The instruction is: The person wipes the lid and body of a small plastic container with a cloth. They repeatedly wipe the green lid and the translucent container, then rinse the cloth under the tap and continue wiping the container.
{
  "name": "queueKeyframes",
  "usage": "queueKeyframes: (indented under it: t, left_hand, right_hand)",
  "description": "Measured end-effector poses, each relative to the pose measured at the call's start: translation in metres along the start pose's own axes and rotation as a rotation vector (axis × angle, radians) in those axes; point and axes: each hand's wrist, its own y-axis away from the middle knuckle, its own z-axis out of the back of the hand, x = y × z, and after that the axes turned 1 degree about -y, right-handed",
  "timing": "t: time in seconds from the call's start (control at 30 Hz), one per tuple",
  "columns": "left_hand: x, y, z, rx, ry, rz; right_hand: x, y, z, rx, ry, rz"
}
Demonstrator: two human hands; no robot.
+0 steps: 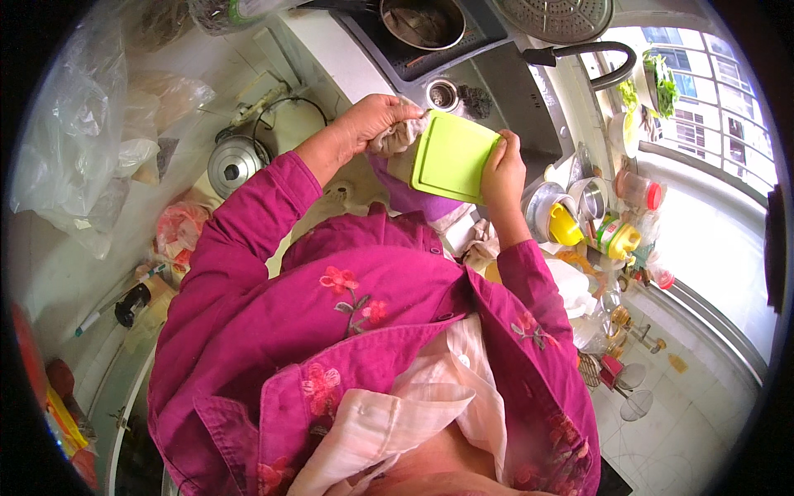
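Note:
My left hand (366,124) pinches a crumpled pale cloth (394,137) at the left edge of a light-green square plastic lid (456,155). Gripping the lid's right edge is my right hand (505,170), thumb on top. A pale side surface shows left of the lid, beneath the cloth; whether it is a container body is unclear. Both hands are held over the near edge of a dark sink (527,87), with its round drain strainer (442,94) just beyond the lid. Something purple (400,189) shows below the lid, partly hidden.
A pot (423,23) stands at the sink's far left, near a black curved faucet (626,59). Metal bowls (539,204), a yellow cup (564,224) and bottles crowd the counter at right. A lidded metal pot (237,167) and plastic bags (74,124) are at left.

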Motion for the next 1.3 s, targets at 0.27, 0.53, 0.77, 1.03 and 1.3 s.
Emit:
queueKeyframes:
  t: [0.27,0.53,0.77,1.03,1.3]
  left_hand:
    - [0.015,0.010,-0.002,0.045,0.016,0.022]
    - [0.029,0.037,-0.011,0.080,0.112,0.055]
    - [0.069,0.060,-0.020,0.051,0.192,0.061]
    - [0.064,0.059,-0.022,-0.041,0.097,-0.023]
    - [0.023,0.019,-0.013,0.065,0.202,-0.006]
  right_hand:
    - [-0.005,-0.004,-0.002,0.015,0.018,-0.015]
    - [-0.002,-0.003,0.000,0.007,0.026,-0.001]
    - [0.000,-0.004,0.001,0.013,0.036,0.001]
    - [0.000,-0.003,0.000,0.002,0.034,0.004]
    - [-0.001,-0.001,-0.001,-0.002,-0.001,-0.029]
